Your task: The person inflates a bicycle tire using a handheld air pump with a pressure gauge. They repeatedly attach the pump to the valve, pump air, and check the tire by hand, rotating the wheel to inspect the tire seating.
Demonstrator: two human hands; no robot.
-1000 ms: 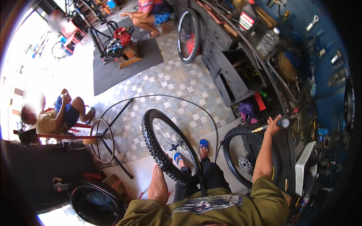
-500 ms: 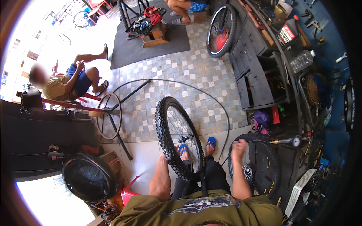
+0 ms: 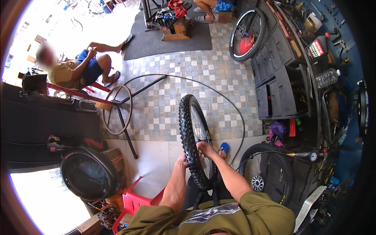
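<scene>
Between the person's knees stands a knobby bicycle wheel (image 3: 194, 138), upright, both hands closed on its near rim. Left hand (image 3: 182, 160) clasps the tyre's outer tread; right hand (image 3: 205, 149), just beside it, pinches at the rim among the spokes. Right of that grip a second wheel (image 3: 270, 177) leans, an air gauge hose (image 3: 301, 155) just over it. Beyond, a thin black loop (image 3: 219, 94) lies on the tiled floor (image 3: 164, 102); farther left, a seated person (image 3: 74, 70)
</scene>
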